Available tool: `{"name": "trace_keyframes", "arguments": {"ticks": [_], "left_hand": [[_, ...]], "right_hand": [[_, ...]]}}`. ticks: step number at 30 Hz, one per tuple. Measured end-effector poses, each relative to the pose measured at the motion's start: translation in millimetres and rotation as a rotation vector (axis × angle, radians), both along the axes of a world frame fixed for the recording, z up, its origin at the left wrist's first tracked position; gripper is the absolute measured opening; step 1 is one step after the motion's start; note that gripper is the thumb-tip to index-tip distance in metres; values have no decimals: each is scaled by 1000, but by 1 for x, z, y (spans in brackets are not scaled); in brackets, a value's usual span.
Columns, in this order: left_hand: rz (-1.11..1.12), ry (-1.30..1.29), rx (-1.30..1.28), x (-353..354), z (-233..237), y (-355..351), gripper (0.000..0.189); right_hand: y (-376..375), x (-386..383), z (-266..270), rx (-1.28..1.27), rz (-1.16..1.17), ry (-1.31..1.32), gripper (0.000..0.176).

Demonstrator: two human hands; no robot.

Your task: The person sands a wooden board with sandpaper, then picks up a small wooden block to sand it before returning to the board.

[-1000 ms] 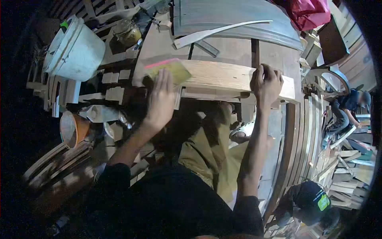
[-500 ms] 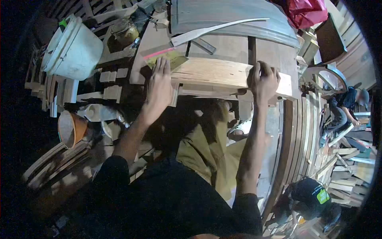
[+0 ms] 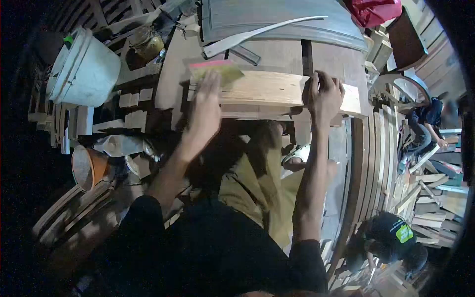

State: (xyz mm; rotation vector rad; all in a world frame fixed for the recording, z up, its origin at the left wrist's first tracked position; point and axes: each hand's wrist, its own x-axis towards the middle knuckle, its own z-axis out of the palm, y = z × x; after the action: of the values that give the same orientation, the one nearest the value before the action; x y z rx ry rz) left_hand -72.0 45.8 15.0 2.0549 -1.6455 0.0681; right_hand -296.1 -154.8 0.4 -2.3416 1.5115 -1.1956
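Observation:
A pale, slightly curved wooden board [image 3: 267, 88] lies across the worktable in front of me. My right hand [image 3: 326, 96] grips it near its right end, fingers curled over the far edge. Over the board's left end, my left hand [image 3: 207, 106] presses on a flat yellow-green sheet with a pink edge [image 3: 220, 73]; hand and sheet are blurred by motion. Beyond the board lie a long, thin, curved light-coloured strip [image 3: 257, 37] and a short dark bar [image 3: 245, 55].
At the back is a grey panel [image 3: 282, 20], with a red bag [image 3: 373, 11] to its right. A white bucket [image 3: 91, 69], a jar [image 3: 147, 42] and an orange bucket [image 3: 91, 168] stand left. Two people [image 3: 396, 237] work among wood pieces at right.
My left hand has slid right along the board with the yellow-green sheet. My right hand keeps its grip near the right end. The whole view has shifted slightly.

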Motion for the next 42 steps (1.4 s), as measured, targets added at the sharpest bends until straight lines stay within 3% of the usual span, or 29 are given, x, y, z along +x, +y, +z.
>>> {"name": "trace_keyframes", "arguments": {"ticks": [1, 5, 8, 10, 13, 17, 21, 24, 25, 28, 32, 33, 36, 40, 42], "left_hand": [[77, 100, 13, 5, 9, -3, 60], [-214, -136, 52, -49, 5, 17, 62], [-13, -50, 61, -9, 1, 7, 63], [36, -183, 30, -22, -2, 2, 63], [-258, -88, 24, -47, 2, 18, 61], [-25, -56, 20, -13, 2, 1, 60], [-253, -114, 11, -65, -4, 14, 59], [-115, 50, 0, -27, -6, -6, 60], [-33, -48, -12, -20, 2, -13, 60], [-130, -420, 86, -59, -10, -8, 49], [-319, 17, 73, -39, 9, -8, 54], [-207, -54, 20, -30, 6, -15, 60], [-166, -386, 46, -59, -3, -4, 64], [-349, -9, 56, -32, -2, 1, 66], [-118, -248, 52, -27, 6, -9, 58]], "right_hand": [[2, 0, 3, 2, 8, -1, 25], [-7, 2, -3, -46, -18, 17, 26], [-4, -1, -3, -19, -13, -7, 23], [-6, 0, -1, 5, -13, 33, 24], [-5, 4, -3, 7, -34, 52, 24], [-9, 0, -7, -32, -22, 33, 24], [-5, 6, -2, -56, -41, 18, 23], [-5, 2, -5, -72, -39, 10, 22], [-7, 1, -6, -70, -32, 15, 22], [-3, 4, 1, -70, -26, 0, 22], [2, 2, 7, -66, -28, -17, 21], [-3, 2, 4, -91, -4, -18, 20], [-4, 2, -1, -100, -18, -28, 20], [-3, 3, -1, -123, -49, -35, 19], [0, 2, 1, -119, -23, -33, 19]]}}
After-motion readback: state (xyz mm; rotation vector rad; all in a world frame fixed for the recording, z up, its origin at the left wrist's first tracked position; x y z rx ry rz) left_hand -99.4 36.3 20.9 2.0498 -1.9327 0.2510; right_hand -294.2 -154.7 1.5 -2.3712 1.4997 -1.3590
